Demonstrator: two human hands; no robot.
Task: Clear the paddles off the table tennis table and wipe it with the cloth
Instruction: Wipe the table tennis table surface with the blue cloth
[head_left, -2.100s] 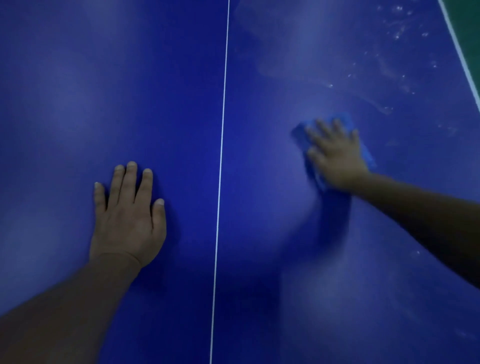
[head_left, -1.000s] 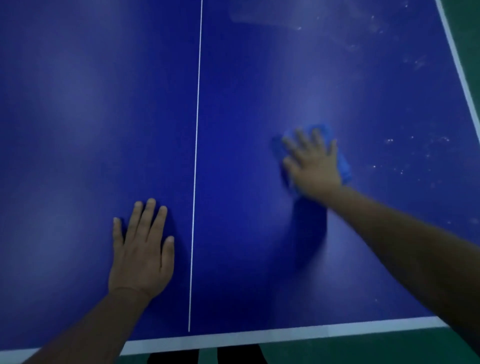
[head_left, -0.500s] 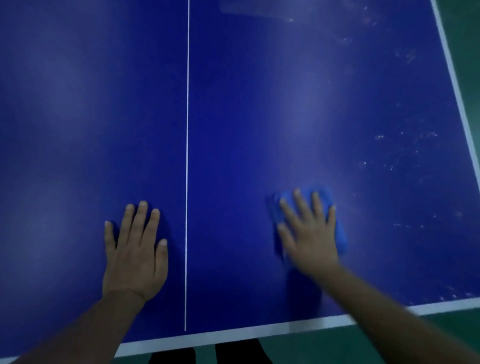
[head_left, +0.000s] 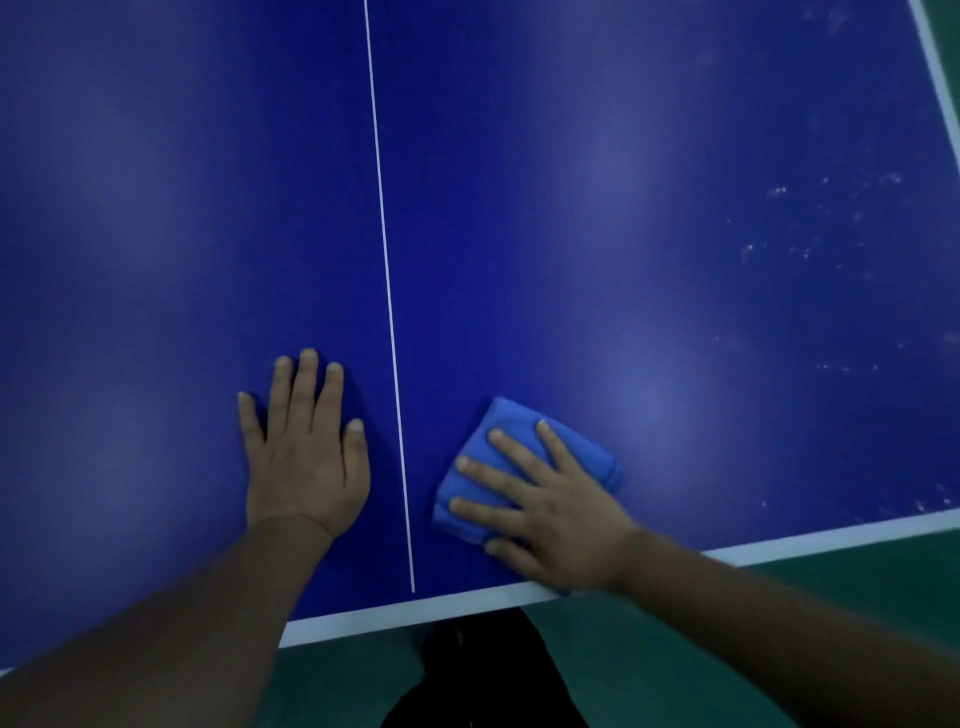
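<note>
Wiping near table (head_left: 519, 208) front edge: right hand (head_left: 566, 519) spread flat on folded cloth (head_left: 511, 423), right of centre line. Left hand (head_left: 304, 457) flat, bracing. Cloth soft, light; press from top, may bunch.

Blue cloth (head_left: 506, 434), folded into a thick pad, is lying flat on the dark blue surface (head_left: 597, 218) near its white-edged near end, just right of the white centre line. White specks are showing on the surface's far right side.
</note>
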